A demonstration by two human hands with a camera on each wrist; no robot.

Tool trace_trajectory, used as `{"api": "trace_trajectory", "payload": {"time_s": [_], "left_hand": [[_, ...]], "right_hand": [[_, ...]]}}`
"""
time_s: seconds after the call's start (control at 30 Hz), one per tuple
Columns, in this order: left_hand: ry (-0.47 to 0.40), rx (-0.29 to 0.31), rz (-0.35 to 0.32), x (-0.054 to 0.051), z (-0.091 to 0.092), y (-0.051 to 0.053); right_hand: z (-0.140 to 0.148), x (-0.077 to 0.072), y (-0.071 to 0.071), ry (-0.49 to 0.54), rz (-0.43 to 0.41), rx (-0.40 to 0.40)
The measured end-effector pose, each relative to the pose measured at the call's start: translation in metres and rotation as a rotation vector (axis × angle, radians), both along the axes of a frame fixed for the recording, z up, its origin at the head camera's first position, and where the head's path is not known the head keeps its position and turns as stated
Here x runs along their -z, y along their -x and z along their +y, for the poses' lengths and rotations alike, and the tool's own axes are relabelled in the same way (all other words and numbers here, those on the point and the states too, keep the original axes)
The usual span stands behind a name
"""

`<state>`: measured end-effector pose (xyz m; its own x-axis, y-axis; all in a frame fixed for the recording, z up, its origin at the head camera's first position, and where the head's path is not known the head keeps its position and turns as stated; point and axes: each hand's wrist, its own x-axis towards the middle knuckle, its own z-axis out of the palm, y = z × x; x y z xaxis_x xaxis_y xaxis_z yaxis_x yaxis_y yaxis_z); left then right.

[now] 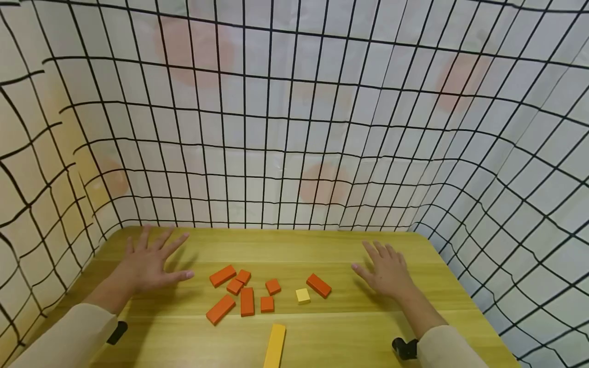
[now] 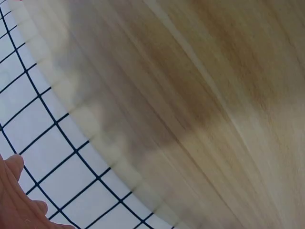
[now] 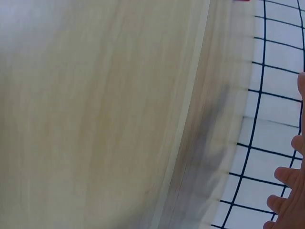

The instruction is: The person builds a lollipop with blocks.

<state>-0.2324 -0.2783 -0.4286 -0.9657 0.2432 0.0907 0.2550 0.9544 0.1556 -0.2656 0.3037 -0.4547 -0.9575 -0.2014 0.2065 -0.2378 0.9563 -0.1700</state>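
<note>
My left hand is spread with straight fingers over the left part of the wooden table, holding nothing. On the other side, my right hand hovers with its fingers extended and nothing in it. Between the hands lie several orange blocks: a long one nearest the left hand, another long one nearest the right, and small ones such as this orange cube. A small yellow block sits beside the right-hand orange block. Closer to me is a long yellow block. Both wrist views catch only the hands' edges.
The wooden table is bordered at the back and both sides by black grid netting. Pale sheeting hangs behind the netting. A dark wrist device shows at each sleeve, the right one near the table surface.
</note>
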Motion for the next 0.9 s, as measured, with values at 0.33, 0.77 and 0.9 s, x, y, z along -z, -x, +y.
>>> {"api": "trace_trajectory", "payload": {"time_s": [0.33,0.77,0.9], "left_hand": [[-0.015,0.019,0.017,0.004,0.003,-0.002],[-0.062,0.094,0.096,0.005,0.025,-0.009],[-0.059,0.107,0.102,0.005,0.035,-0.012]], "right_hand": [[-0.017,-0.007,-0.006,0.041,0.019,-0.055],[-0.041,-0.020,-0.017,0.147,-0.097,-0.050],[-0.049,-0.022,-0.020,0.208,-0.162,-0.048]]}}
